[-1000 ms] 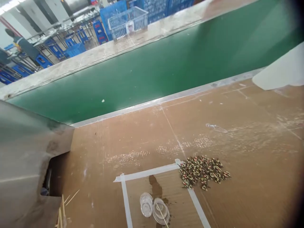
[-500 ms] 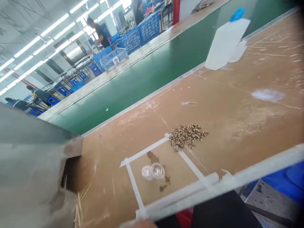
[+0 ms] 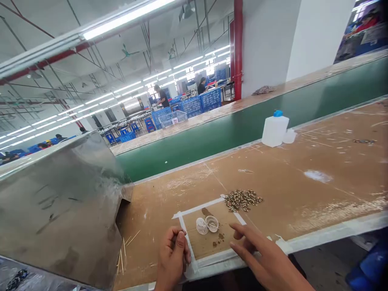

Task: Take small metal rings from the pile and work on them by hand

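Observation:
My left hand [image 3: 172, 256] rests at the near edge of the brown worktable [image 3: 303, 194] with its fingers curled in, and nothing shows in it. My right hand [image 3: 260, 254] lies flat with fingers spread over the near right corner of a white tape square [image 3: 184, 226]. Inside the square sit two small clear cups [image 3: 207, 224], side by side, next to a dark stain. A heap of small striped beads [image 3: 242, 199] lies at the square's far right corner, ahead of my right hand.
A grey metal housing [image 3: 60, 206] fills the left, with thin wooden sticks [image 3: 124, 248] at its foot. A white bottle with a blue cap [image 3: 274, 129] stands by the green conveyor belt [image 3: 230, 129]. Blue crates and other people are far behind.
The view has tilted up from the table to the hall. Both my hands have come into view at the near edge of the tape square.

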{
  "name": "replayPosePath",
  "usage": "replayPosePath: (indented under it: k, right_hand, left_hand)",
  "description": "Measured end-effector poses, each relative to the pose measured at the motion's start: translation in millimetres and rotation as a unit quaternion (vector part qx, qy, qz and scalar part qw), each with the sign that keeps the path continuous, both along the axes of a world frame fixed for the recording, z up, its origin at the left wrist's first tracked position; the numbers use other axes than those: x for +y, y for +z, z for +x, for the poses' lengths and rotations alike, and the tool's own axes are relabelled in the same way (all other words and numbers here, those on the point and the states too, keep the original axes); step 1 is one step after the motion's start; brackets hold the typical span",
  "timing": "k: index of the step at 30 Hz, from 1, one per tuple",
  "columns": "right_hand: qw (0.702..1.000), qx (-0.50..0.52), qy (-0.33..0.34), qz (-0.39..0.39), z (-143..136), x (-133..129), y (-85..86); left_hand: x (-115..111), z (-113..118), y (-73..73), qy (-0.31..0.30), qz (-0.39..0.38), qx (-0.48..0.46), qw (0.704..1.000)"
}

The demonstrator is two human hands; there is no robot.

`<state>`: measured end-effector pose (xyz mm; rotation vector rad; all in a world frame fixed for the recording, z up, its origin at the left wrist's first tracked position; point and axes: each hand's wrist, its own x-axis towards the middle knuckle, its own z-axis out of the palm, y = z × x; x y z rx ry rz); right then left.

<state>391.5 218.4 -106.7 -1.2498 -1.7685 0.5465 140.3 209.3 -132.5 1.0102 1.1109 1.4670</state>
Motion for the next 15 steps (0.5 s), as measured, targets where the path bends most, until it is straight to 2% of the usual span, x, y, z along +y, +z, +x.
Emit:
replayPosePath:
  k: [6, 11, 15]
  right_hand:
    - [0.999, -0.04, 0.03, 0.006, -20, 19, -16.5]
    - [0.996, -0.044, 0.04, 0.073, -20, 26, -17.4]
    - [0.991, -0.056, 0.079, 0.097, -19, 33, -14.8]
  left_hand:
    - [-5, 8, -4.0, 0.01, -0.021, -0.053, 0.998]
    - [-9, 18, -4.9, 0.032, -0.042, -0.103, 0.993]
    - [-13, 28, -5.8, 0.056, -0.027, -0.049, 0.997]
